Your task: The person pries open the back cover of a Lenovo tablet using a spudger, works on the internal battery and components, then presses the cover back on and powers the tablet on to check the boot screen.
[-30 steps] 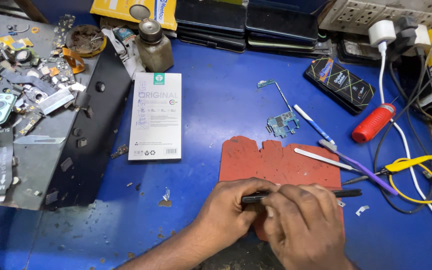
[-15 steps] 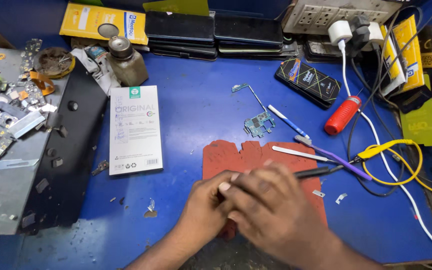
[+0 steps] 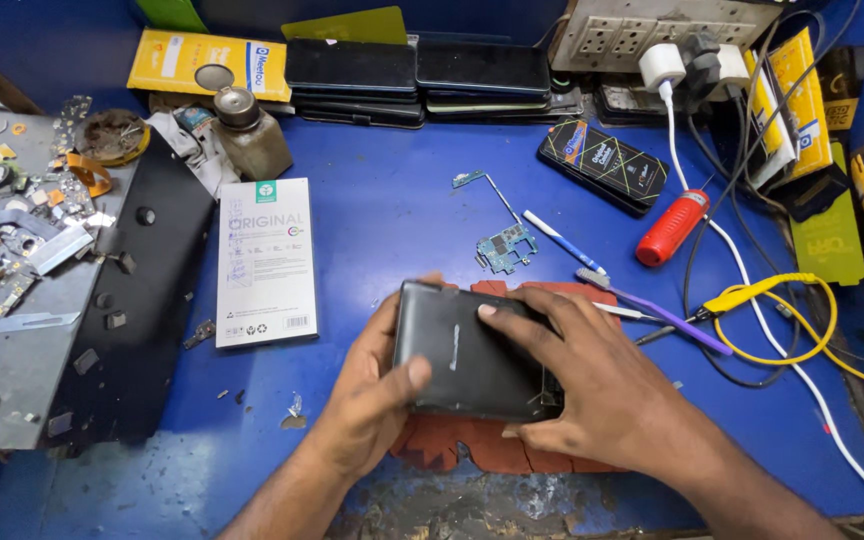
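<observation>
Both hands hold a dark phone [image 3: 472, 350], which lies flat with its dark back up over a red mat [image 3: 497, 450] near the 6 o'clock edge of the blue table [image 3: 392, 210]. The left hand [image 3: 377, 395] grips the phone at its 9 o'clock side, the thumb pressed on the back and the other fingers curled under the edge, so their tips are hidden. The right hand [image 3: 592, 385] lies over the 3 o'clock side with the fingers spread apart and pressed on the back; whether something is under the palm cannot be told. The phone and hands cover most of the mat, and only its edges show.

At 12 o'clock from the phone, a small circuit board [image 3: 505, 246] with a thin flex strip lies on the table. At 2 o'clock is a red screwdriver handle [image 3: 673, 227], and near it a purple tool [image 3: 667, 317], partly behind the right hand. A white flat box [image 3: 265, 262] lies at 10 o'clock. At 9 o'clock, a grey tray [image 3: 12, 340] holds many small parts, too small to make out, and its left side is cut off. A yellow cable [image 3: 802, 310] curls at 3 o'clock.
</observation>
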### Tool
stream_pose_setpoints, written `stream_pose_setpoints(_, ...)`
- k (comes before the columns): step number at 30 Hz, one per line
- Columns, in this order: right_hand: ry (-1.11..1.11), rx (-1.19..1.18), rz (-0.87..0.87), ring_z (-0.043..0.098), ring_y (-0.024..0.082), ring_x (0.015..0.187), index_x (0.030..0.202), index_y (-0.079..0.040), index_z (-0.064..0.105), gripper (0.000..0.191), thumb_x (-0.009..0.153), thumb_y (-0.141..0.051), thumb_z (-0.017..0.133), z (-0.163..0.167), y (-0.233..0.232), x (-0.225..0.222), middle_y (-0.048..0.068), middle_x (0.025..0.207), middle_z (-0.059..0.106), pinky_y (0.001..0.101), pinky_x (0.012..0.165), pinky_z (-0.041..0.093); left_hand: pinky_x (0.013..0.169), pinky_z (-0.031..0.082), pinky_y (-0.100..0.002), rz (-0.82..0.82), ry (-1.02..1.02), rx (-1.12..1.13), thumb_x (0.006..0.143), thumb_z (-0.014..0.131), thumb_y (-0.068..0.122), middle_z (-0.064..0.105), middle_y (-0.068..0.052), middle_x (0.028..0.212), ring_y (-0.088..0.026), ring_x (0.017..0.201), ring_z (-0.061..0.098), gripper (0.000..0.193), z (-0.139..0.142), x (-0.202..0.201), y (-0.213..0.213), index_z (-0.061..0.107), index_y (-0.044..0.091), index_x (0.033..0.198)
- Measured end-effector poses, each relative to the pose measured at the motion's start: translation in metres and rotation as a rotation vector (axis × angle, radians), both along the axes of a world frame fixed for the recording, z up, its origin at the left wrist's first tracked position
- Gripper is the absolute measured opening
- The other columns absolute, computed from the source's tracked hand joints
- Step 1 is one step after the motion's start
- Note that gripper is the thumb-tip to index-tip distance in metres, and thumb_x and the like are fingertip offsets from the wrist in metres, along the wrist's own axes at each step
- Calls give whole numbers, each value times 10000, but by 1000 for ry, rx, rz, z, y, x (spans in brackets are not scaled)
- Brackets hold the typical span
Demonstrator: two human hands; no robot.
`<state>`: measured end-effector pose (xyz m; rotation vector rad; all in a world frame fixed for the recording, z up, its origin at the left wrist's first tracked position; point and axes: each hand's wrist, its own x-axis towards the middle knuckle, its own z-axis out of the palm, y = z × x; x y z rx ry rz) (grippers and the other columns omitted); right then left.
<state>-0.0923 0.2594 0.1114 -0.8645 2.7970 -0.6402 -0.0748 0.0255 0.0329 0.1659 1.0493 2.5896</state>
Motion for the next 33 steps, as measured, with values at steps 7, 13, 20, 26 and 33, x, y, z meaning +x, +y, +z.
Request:
stream_pose_setpoints(7,-354,-158,-116,465,316,1417,1542,-227,435,1082,579,-390,900,-4,3,3,122,1491,497,450,1105,427,1205,417,-440,49,171,-152,712,937,238,323,-160,1642,-285,1481,416,1377,9,1,12,-60,228,1662)
stream_pose_setpoints(13,-293,-206,87,418,373,1459,1553,-159,401,1062,656,-415,910,-6,9,-3,184,1566,443,477,1131,389,1185,441,-464,59,134,-156,674,946,197,394,-132,1547,-285,1428,453,1355,7,-1,10,21,192,1664)
stream_pose_setpoints(20,-307,-199,117,446,360,1451,1535,-149,436,1058,645,-470,909,-10,16,-10,176,1553,489,476,1144,381,1187,434,-458,49,117,-148,677,955,229,398,-101,1524,-279,1423,460,1351,3,-3,10,35,182,1665)
stream_pose_setpoints(26,-212,-152,157,433,375,1447,1493,-132,499,1038,621,-506,922,-12,21,-13,195,1530,498,484,1142,359,1202,418,-466,66,150,-204,679,946,246,410,-101,1527,-276,1436,459,1338,1,-3,12,48,169,1669)
stream_pose_setpoints(33,-357,-256,149,512,335,1439,1466,-108,555,900,707,-474,869,-20,26,-21,174,1528,554,458,1159,386,1134,451,-435,98,82,-195,762,880,263,521,-118,1316,-249,1280,543,1229,-8,-3,17,51,192,1666)
